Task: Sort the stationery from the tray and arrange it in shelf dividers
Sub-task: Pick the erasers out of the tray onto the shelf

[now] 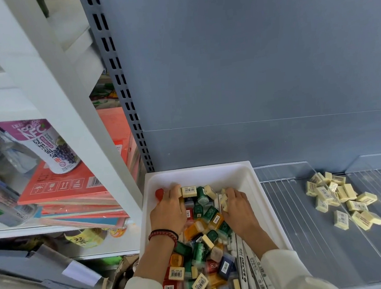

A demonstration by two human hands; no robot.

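Single head-worn wide-angle view, looking forward and steeply down from close above the white tray [254, 185], facing the grey back panel [246, 60]; clear shelf dividers [308, 203] right, white shelving [75, 112] left.

The white tray's [251, 180] near end and the white pens [245, 267] run off the bottom edge, both hands' fingertips are buried among the stationery, barcode print is too small to read, and the lower erasers [199, 282] blur.

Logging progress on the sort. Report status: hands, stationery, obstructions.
Both hands in the white tray: left hand digging, right hand gripping pale erasers. Eraser pile already in the clear shelf dividers. Nothing blocking.
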